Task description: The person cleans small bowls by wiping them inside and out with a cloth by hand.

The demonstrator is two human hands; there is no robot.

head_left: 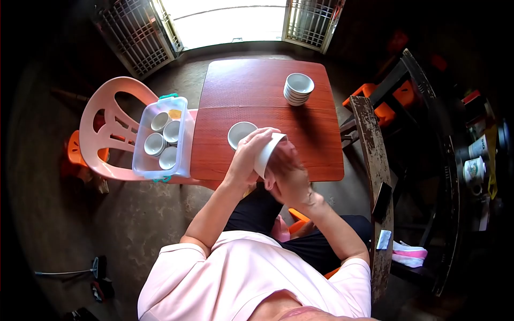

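My left hand (pixel 249 156) is closed around a white bowl (pixel 264 156), which is tipped on its side above the table's near edge. My right hand (pixel 293 182) is against the bowl's open side, its fingers smeared by motion. A pinkish fold shows by the right hand at the bowl's lower rim; whether it is cloth or part of the hand I cannot make out. Just beyond the left hand, another white bowl (pixel 241 132) sits on the red-brown table (pixel 246 80). Farther back on the right stands a stack of several white bowls (pixel 298 88).
A clear plastic box (pixel 140 134) with several bowls and a yellowish item rests on a pink chair (pixel 96 117) at the left. A worn dark wooden bench (pixel 377 160) with a phone (pixel 382 199) on it stands at the right. A broom (pixel 69 273) lies at lower left.
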